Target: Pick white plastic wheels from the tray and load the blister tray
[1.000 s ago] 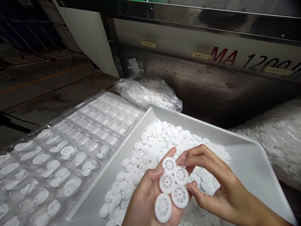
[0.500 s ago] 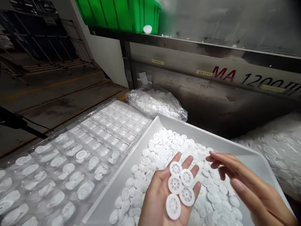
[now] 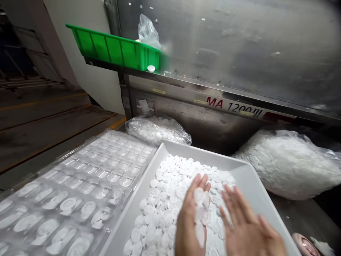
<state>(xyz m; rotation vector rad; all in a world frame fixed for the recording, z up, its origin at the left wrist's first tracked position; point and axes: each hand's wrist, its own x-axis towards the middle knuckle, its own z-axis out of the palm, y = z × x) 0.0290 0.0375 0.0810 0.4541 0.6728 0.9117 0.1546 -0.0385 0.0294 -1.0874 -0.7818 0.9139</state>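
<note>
My left hand [image 3: 189,220] is held palm up over a white tray [image 3: 249,177], its fingers stretched out with several white spoked plastic wheels [image 3: 200,209] lying on them, blurred by motion. My right hand [image 3: 246,227] hovers just right of it, palm down, fingers spread flat above the heap of loose white wheels [image 3: 170,188] in the tray; it holds nothing. Left of the tray lies a clear plastic blister tray [image 3: 87,177] with many pockets; the near pockets hold white wheels, the far ones show none.
Two clear bags of white parts sit behind the tray, a small one [image 3: 157,129] and a large one [image 3: 282,163]. A grey machine panel marked "MA 1200" [image 3: 231,106] rises behind. A green bin [image 3: 114,49] stands on its ledge. Bare floor lies at left.
The view has tilted up, showing the green bin and more of the machine. My right hand left the wheels in my left palm and now spreads flat over the tray.
</note>
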